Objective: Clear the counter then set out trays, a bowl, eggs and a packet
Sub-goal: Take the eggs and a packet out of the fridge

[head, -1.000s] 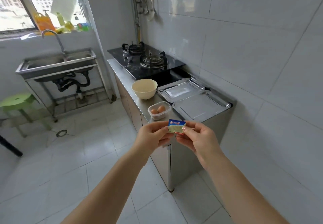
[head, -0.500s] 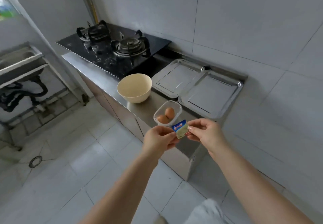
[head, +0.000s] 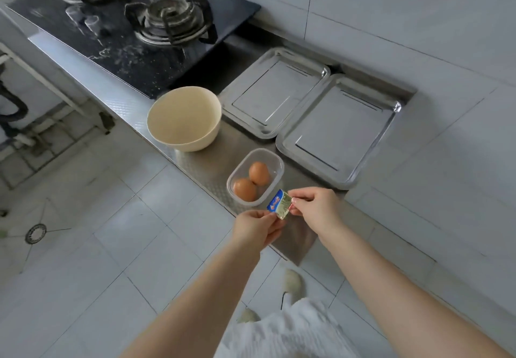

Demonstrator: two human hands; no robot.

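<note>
Both hands, left hand (head: 258, 228) and right hand (head: 315, 209), pinch the small blue-and-yellow foil packet (head: 280, 204) at frame centre; best lowered flat beside the clear plastic egg tub (head: 275, 162).

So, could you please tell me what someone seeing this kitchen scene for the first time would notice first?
Probably the small packet pinched between the left hand and the right hand above the near end of the counter. Just beyond it, two brown eggs lie in a clear tub. Farther back stand a cream bowl and two shiny metal trays side by side against the wall.
</note>
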